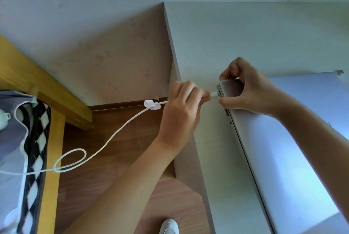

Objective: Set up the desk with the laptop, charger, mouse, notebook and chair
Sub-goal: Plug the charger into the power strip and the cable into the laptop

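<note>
Head view: the white tabletop [236,41] fills the right side, and the closed silver laptop [283,139] lies flat on it, its long left edge running from near the person up toward the wall. Everything else is easiest placed off that laptop. The right hand [247,92] sits on the laptop's far left corner, fingers curled over the lid edge and thumb pressed at the side, steadying it. Just to the left of that corner, the left hand [181,109] pinches the charger's cable [105,139] close to its end. The small white plug [214,94] points rightward, its long axis square to the laptop's side edge, tip right at the port; I cannot tell whether it is seated. Judging by this, a short straight push to the right should finish the connection.
</note>
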